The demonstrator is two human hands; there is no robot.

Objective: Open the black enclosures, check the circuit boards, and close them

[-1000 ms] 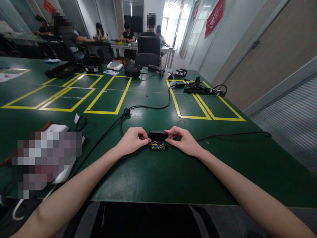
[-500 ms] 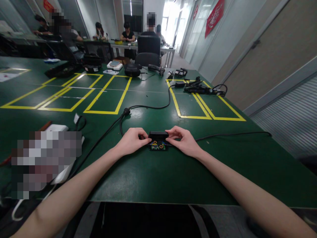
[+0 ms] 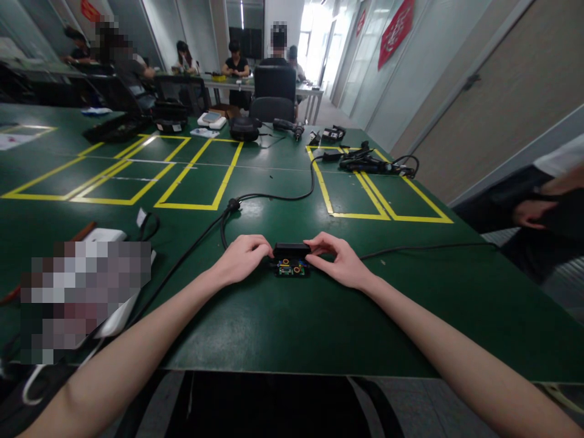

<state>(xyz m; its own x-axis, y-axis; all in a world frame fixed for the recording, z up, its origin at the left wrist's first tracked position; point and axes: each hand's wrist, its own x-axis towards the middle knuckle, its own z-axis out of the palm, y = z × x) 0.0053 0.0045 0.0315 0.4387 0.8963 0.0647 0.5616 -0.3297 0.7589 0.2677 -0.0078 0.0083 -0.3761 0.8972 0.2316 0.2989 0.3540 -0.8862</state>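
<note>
A black plastic casing half (image 3: 292, 250) stands tilted up on edge, directly behind an exposed circuit board (image 3: 292, 268) with copper-coloured coils, which looks like the inside of a power adapter. My left hand (image 3: 244, 258) is closed at the casing's left end, its thumb and fingertips at the edge. At the right end my right hand (image 3: 336, 260) pinches the casing between thumb and fingers. The board lies low at the table, just in front of the casing. A black cable (image 3: 424, 247) runs off to the right from behind my right hand.
The green table (image 3: 237, 340) carries yellow tape outlines. A plug and cable (image 3: 233, 205) lie ahead on the left, black cables (image 3: 365, 159) far right. A blurred-out white object (image 3: 109, 316) lies left. A passing person (image 3: 538, 207) is at the right edge; others sit behind.
My left thumb has drawn up and left, off the board's corner towards the casing edge. My right hand stays nearly still. A person has come into view at the right.
</note>
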